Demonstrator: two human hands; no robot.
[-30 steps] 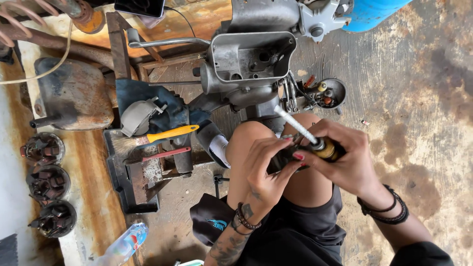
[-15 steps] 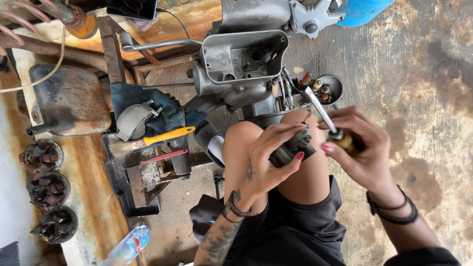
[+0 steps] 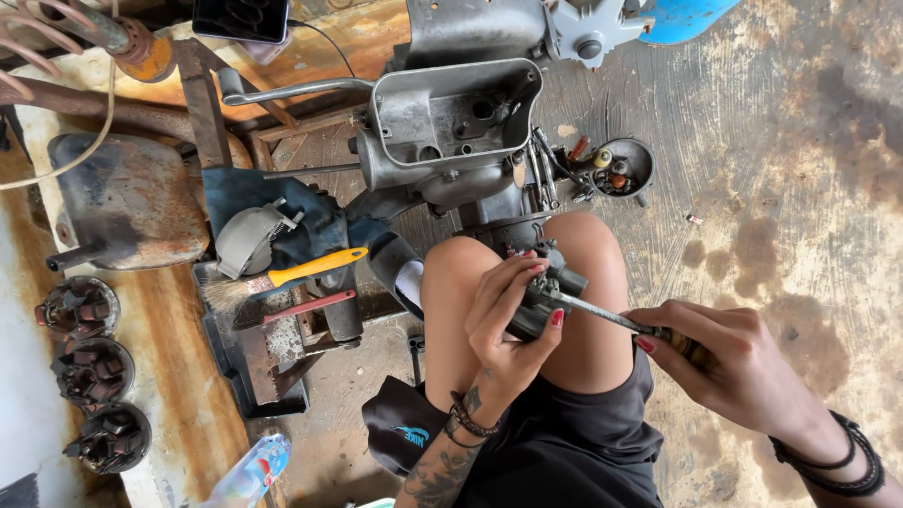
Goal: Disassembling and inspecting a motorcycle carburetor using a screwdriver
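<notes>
- Dark, greasy metal: the small carburettor-like part (image 3: 544, 293) sits on the person's bare thigh, pinched in the left hand (image 3: 503, 325), fingers curled over its top and thumb pressing from the near side.
- The right hand (image 3: 729, 362) is wrapped shut around the handle of a screwdriver (image 3: 616, 322). A second ago that tool pointed up and away towards the engine; now the shaft lies nearly level, coming in from the right with its tip against the side of the part.
- So the tool has swung down and round onto a different face of the part (the left hand seems to have turned the piece a little to meet it), which reads to me as a move from one fastener or passage to another.
- I can't quite tell whether the tip is seated in a screw head or only resting on the casting; the fingers hide that spot.
- Beyond the knees stands the grey open engine casing (image 3: 458, 118), with a small round bowl (image 3: 623, 167) of bits just beside it.
- To the left, on the rusty floor, lie a yellow-handled brush (image 3: 292, 276) and a red-handled tool (image 3: 301, 309), both well apart from the hands.
</notes>
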